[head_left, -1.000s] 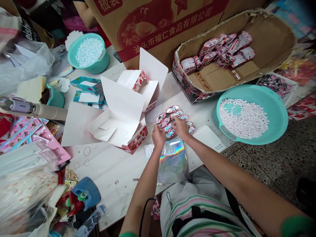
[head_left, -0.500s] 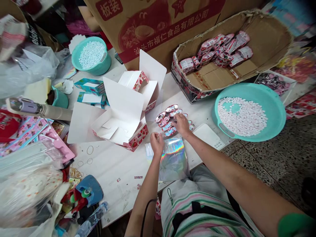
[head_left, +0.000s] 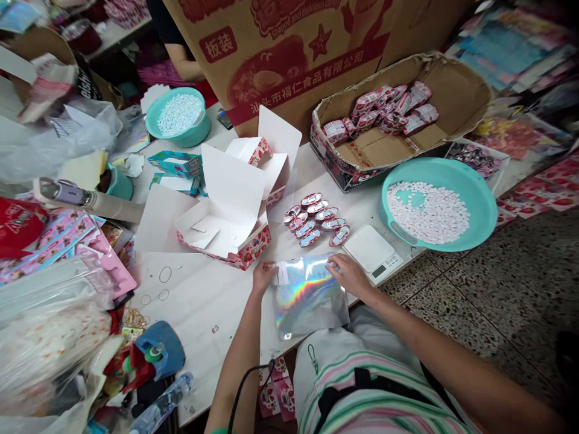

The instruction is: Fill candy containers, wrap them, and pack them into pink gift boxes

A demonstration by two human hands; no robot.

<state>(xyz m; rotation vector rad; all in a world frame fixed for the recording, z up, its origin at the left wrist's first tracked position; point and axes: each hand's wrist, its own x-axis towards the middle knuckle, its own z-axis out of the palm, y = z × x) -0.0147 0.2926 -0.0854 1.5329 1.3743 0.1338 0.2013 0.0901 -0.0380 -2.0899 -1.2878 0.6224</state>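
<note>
A shiny rainbow-silver bag [head_left: 310, 307] lies flat at the table's front edge, close to my body. Its upper left corner is pinched by my left hand [head_left: 263, 276]. The fingers of my right hand [head_left: 348, 273] are closed on its upper right corner. Just beyond the bag, several small oval packs [head_left: 312, 220] in red and silver stand close together in rows. A white digital scale [head_left: 368, 246] rests to the right of them, beside my right hand. On the left, an open strawberry-print box [head_left: 253, 246] has its white flaps spread out.
A turquoise basin [head_left: 482, 208] of pale tablets sits at the right edge. Behind it is a cut-down carton [head_left: 337, 172] with wrapped red packs. A tall cardboard box [head_left: 289, 72] stands at the back. Plastic bags [head_left: 54, 337] and rubber bands [head_left: 165, 274] lie left.
My right hand has left the oval packs and come back to the bag's right corner. My left hand has shifted left to the other corner. The bag now lies flatter, and the view has turned.
</note>
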